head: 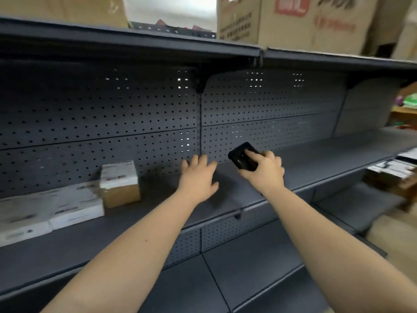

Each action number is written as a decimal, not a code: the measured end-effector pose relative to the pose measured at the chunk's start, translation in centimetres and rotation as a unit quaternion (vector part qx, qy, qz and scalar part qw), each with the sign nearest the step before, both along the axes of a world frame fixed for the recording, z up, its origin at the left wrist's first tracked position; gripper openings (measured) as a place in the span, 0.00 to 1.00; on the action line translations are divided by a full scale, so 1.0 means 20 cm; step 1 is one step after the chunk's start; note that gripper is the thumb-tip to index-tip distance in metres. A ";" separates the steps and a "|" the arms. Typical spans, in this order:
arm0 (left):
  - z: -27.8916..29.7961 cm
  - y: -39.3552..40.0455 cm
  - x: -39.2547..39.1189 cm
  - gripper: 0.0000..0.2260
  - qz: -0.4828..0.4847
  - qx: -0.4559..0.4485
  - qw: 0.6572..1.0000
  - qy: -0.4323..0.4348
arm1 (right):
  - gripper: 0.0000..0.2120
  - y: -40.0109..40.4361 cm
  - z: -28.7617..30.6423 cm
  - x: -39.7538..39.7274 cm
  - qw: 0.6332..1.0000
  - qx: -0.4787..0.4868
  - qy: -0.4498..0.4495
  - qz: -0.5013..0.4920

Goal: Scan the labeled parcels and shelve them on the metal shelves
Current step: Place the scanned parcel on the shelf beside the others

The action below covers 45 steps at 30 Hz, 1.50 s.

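Parcels (67,206) shelved, right hand (264,169) gripping scanner (242,158)

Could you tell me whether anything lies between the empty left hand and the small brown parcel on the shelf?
Nothing visible does. The left hand hovers open over bare shelf, and only empty shelf surface separates it from the brown parcel to its left.

Dark grey shelf (316,163); black scanner (242,158); white-labelled parcels (74,206).
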<state>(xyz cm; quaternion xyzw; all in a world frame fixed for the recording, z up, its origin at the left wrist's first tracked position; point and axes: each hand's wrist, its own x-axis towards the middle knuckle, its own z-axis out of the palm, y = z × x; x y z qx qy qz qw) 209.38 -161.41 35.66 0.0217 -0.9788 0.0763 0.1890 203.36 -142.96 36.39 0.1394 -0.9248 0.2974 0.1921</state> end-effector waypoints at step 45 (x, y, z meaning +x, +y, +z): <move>-1.45 4.83 -2.91 0.34 -0.302 0.158 0.883 -0.323 | 0.29 4.55 -1.35 -2.03 0.802 -0.134 -0.234 -0.533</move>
